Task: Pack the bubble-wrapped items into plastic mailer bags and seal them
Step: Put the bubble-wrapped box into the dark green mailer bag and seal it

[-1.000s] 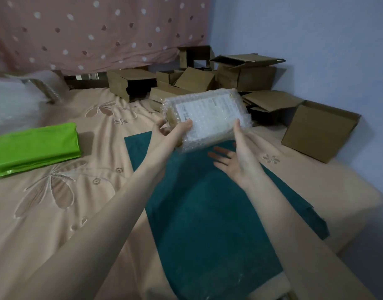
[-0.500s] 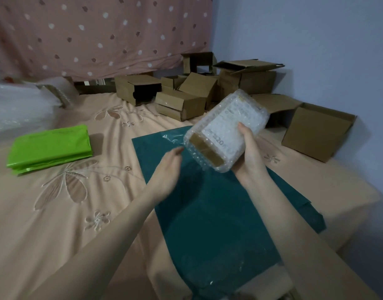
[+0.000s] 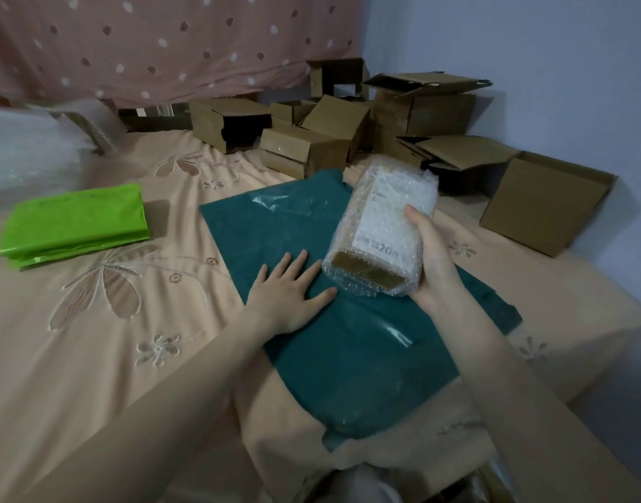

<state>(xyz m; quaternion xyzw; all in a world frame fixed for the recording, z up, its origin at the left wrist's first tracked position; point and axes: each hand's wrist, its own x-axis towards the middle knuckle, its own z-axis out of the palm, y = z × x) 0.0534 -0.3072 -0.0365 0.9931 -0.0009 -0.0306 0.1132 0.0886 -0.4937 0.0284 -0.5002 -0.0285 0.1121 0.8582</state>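
On the bed, above the dark green mailer bag (image 3: pixel 348 343), the right hand (image 3: pixel 433 263) holds the bubble-wrapped item (image 3: pixel 382 226), thumb curled over its top face and fingers hidden beneath. The item is clear of the bag surface, tilted with its near end lowest. The left hand (image 3: pixel 288 294) lies flat on the bag, fingers straight and spread, gripping nothing.

Handling judgement: the item appears to be a small carton under bubble wrap, so it is likely light and rigid inside with a soft, slightly slippery skin. Grip across the long sides, where the carton edges give firm support; avoid squeezing the loose wrap at the ends. The mailer film is thin, limp and smooth; its opening cannot be identified from this view. Pin one layer flat and lift the other before insertion.

A folded light-green stack of bags (image 3: pixel 76 221) lies well apart to the left; open cardboard boxes (image 3: pixel 304 150) stand behind.
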